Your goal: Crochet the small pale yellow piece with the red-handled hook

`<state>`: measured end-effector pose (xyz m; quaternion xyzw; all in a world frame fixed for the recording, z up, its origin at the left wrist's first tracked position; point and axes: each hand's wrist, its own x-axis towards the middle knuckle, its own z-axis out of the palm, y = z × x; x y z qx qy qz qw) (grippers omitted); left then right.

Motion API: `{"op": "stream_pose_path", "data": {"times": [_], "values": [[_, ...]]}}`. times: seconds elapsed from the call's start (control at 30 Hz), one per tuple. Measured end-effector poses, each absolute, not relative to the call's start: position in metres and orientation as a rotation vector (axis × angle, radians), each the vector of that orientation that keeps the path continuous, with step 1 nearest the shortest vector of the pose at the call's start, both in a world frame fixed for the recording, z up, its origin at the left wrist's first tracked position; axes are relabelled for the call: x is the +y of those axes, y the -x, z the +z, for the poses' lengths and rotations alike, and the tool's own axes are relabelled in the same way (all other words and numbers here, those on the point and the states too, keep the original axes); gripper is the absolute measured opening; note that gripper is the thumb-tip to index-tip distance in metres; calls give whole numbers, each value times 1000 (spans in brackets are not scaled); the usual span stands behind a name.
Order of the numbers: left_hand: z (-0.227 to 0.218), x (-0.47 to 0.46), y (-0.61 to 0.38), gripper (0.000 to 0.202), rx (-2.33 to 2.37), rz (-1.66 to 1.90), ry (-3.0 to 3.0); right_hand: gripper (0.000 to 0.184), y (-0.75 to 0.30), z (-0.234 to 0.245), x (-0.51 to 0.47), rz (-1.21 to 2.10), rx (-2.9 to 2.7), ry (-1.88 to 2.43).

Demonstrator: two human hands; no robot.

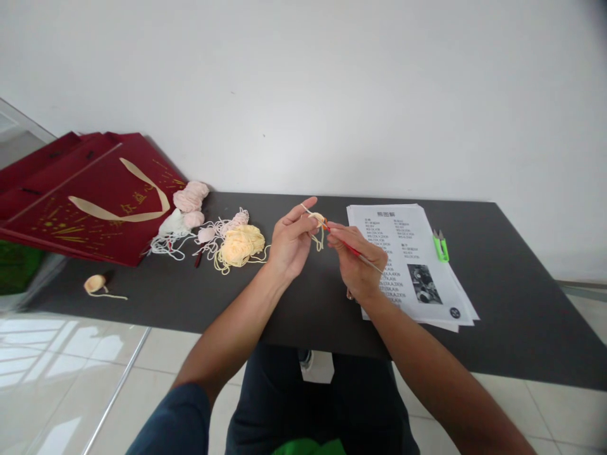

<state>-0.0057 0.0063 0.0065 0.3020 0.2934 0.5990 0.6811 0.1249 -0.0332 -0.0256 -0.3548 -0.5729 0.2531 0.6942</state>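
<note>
Above the black tabletop, head view: left hand pinches a small crocheted piece; right hand grips a red crochet hook, tip at the piece. Stitching appears underway; the next move calls for steady yarn tension. Pink yarn crowding the pale-yellow yarn ball could snag. Printed sheets lie partly hidden behind the right hand.

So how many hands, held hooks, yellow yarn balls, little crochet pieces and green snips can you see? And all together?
Hands: 2, the left hand and the right hand
Held hooks: 1, the red hook
Yellow yarn balls: 1, the yellow ball
Crochet pieces: 2, the held piece and the table piece
Green snips: 1 pair, the snips
Total: 7
</note>
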Motion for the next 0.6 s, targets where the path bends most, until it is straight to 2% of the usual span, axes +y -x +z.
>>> {"op": "stream_pose_path", "data": {"times": [0.17, 0.27, 0.6], "values": [[8, 6, 7, 49, 640, 1319, -713, 12, -128, -16, -29, 713, -1113, 782], [9, 5, 6, 49, 699, 1316, -775, 9, -135, -9, -26, 754, -1097, 770], [0, 4, 3, 47, 1069, 1429, -1067, 9, -150, -2, -27, 465, -1438, 777]]}}
